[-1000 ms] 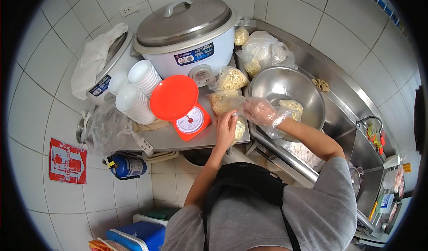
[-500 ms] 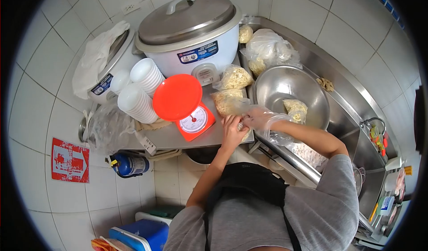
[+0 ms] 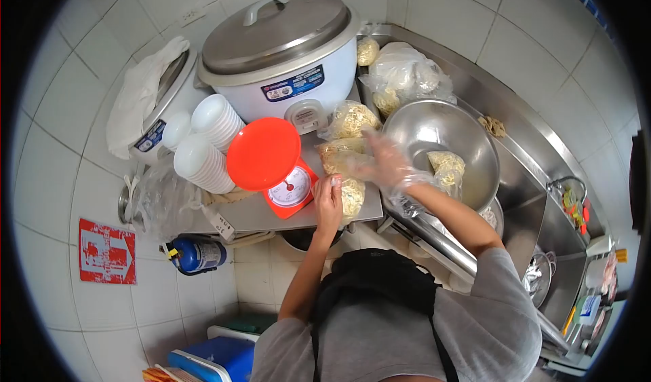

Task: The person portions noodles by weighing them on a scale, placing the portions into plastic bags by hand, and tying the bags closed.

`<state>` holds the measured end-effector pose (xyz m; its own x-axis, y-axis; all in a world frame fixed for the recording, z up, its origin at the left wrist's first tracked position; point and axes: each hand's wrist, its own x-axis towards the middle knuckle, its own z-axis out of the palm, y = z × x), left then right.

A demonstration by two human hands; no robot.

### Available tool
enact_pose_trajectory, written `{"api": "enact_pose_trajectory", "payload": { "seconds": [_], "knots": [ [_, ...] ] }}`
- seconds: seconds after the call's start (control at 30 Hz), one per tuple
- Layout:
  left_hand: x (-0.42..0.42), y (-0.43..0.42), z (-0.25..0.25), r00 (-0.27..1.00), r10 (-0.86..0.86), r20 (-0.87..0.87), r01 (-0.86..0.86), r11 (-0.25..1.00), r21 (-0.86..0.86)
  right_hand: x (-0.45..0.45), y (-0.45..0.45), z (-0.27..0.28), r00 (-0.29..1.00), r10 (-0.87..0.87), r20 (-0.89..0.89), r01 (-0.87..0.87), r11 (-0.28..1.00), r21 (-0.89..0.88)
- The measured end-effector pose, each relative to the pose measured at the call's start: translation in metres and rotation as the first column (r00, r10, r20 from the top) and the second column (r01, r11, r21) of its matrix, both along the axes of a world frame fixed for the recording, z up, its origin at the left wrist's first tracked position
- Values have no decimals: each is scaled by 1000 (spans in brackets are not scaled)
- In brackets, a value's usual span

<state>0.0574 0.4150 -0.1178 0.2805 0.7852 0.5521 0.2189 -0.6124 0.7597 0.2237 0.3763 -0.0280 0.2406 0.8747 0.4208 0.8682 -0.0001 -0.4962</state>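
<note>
My left hand (image 3: 329, 202) is closed in a pinch at the counter's front, right of the red scale (image 3: 288, 186). Whatever its fingers hold is hidden. Touching or just beside it, a clear plastic bag of pale yellow, shredded-looking food (image 3: 352, 200) rests near the edge. In a loose clear plastic glove, my right hand (image 3: 388, 159) hovers slightly blurred between the bags and the steel bowl (image 3: 420, 127), fingers apart. Partly behind it lies a bag with browner contents (image 3: 333, 157). Another filled bag (image 3: 354, 120) sits farther back, and one more (image 3: 447, 167) lies inside the bowl.
A large rice cooker (image 3: 278, 63) stands at the back, with a second cooker (image 3: 152, 121) under a white cloth to its left. Stacked white cups (image 3: 202, 161) are left of the scale. The sink (image 3: 525, 212) lies to the right; a blue cylinder (image 3: 200, 254) sits below the counter.
The hands were together over the bag's top. My right hand has drawn back and up with its fingers spreading; my left hand has shifted left, exposing the filled bag.
</note>
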Motion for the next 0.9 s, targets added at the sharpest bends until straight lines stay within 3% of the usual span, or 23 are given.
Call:
{"api": "enact_pose_trajectory", "payload": {
  "seconds": [0.03,0.07,0.13,0.2,0.27,0.37,0.47,0.53,0.57,0.63,0.7,0.77,0.8,0.87,0.9],
  "knots": [
    [-1,-3,1,1000,3,15,-2,999,-40,-4,10,-22,999,-17,47,23,990,-138],
    [0,-6,3,988,30,154,-12,993,-115,-7,20,-39,996,-25,91,49,962,-268],
    [6,-11,7,903,111,415,2,965,-263,6,42,-48,993,-23,-116,-1,979,-203],
    [14,-6,6,927,121,355,-59,982,-182,16,50,-19,938,-9,-347,-53,984,-170],
    [24,3,4,963,103,248,-82,992,-95,34,68,5,961,97,-258,-117,991,-62],
    [38,14,25,993,119,-14,-119,993,-8,33,67,59,863,16,-504,-20,1000,-4],
    [48,17,69,991,53,125,-73,985,156,36,50,116,911,82,-405,-160,974,-162],
    [56,18,106,993,-18,112,-18,950,312,37,49,106,899,91,-429,-132,989,-68],
    [57,22,112,990,-83,111,49,958,282,38,47,103,894,94,-437,-114,993,-19],
    [62,27,120,970,-215,111,186,957,222,40,28,127,847,73,-526,-184,970,-162],
    [66,20,128,964,-209,166,182,970,163,48,19,129,745,25,-666,-259,932,-255],
    [63,11,129,957,-234,174,229,972,50,52,6,107,746,168,-645,-219,976,1],
    [65,12,114,935,-244,256,263,964,-44,50,0,91,749,234,-619,-195,972,132],
    [66,6,115,878,-266,397,348,926,-149,42,-7,59,944,293,-151,-208,885,417],
    [64,1,114,846,-259,465,388,898,-206,35,-14,50,950,288,-116,-218,885,411]
  ]
}}
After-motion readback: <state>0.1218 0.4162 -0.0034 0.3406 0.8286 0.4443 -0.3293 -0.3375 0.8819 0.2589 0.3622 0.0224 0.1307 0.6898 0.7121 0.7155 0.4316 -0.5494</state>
